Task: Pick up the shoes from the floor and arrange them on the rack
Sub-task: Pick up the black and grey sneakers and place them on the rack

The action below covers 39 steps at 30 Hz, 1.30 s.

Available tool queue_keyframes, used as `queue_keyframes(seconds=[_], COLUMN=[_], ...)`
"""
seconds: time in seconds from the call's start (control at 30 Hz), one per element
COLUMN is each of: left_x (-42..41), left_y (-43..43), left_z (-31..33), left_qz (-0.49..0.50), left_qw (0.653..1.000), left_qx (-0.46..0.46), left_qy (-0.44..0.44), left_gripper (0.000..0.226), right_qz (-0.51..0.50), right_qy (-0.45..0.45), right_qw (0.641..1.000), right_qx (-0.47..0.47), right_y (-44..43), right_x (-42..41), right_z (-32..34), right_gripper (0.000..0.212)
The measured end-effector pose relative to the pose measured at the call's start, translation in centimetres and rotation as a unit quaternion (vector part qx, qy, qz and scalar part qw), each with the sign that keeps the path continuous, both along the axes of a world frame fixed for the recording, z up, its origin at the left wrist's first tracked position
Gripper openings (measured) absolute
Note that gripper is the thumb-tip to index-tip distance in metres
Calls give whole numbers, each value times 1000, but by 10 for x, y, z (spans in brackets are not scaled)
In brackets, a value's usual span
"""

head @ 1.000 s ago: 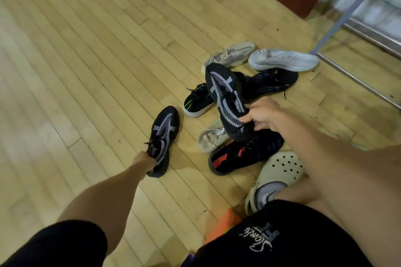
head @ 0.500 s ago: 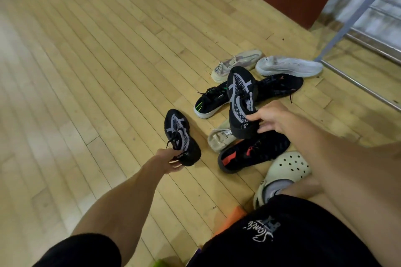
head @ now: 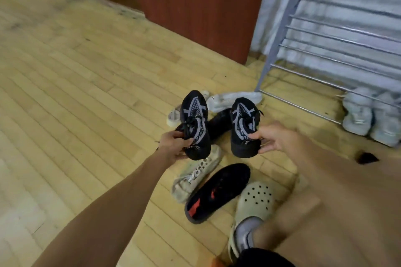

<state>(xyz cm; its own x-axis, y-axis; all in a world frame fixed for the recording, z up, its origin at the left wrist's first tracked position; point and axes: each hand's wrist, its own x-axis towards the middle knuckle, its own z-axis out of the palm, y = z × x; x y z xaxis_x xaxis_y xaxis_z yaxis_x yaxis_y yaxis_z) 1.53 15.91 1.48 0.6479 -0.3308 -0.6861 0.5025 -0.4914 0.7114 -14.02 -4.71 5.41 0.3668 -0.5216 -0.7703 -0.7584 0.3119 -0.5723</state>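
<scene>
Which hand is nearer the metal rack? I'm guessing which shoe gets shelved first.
Right. The right hand holds its shoe just below-left of the rack; the left hand is farther left, across the pile.

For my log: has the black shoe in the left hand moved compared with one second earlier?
Yes. The left hand lifted the black shoe off the floor, rightward toward the shoe pile.

Setting: indoor room of a home, likely an entry or storage corner. Evidence: pale wood-strip floor (head: 91,97); metal-bar shoe rack (head: 338,50) at 2 o'clock against a light wall, with a pale pair of sneakers (head: 373,121) beneath its lowest bars; reddish-brown wooden cabinet panel (head: 195,6) at 12 o'clock. Loose footwear lies heaped at centre: black sneaker with red accents (head: 219,191), beige lace-up sneaker (head: 195,175), white sneaker (head: 234,98).
</scene>
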Motion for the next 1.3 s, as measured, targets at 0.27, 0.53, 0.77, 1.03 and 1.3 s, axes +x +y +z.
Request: queue_keyframes(seconds=[0.27,0.53,0.77,1.03,1.3], left_x=[-38,-51,-25,-9,-18], left_y=[-192,-357,-455,-506,-486], left_z=[-25,-83,-132,-157,-139], left_qz=[-174,-232,-255,-271,-285], left_qw=[984,973,965,960,953], left_qx=[0,3,-2,6,5], left_qy=[22,-2,-58,-74,-107], left_gripper=[46,43,48,43,44], right_qz=[-157,-246,-272,-241,-230], right_qy=[28,12,-17,-17,22], right_qw=[987,969,960,967,966], right_qx=[-27,-26,-61,-76,-115], right_y=[-127,-249,-332,-371,-356], right_x=[-61,-73,-63,-49,-43], right_z=[-32,-110,-166,-201,-188], right_gripper=[39,34,25,26,38])
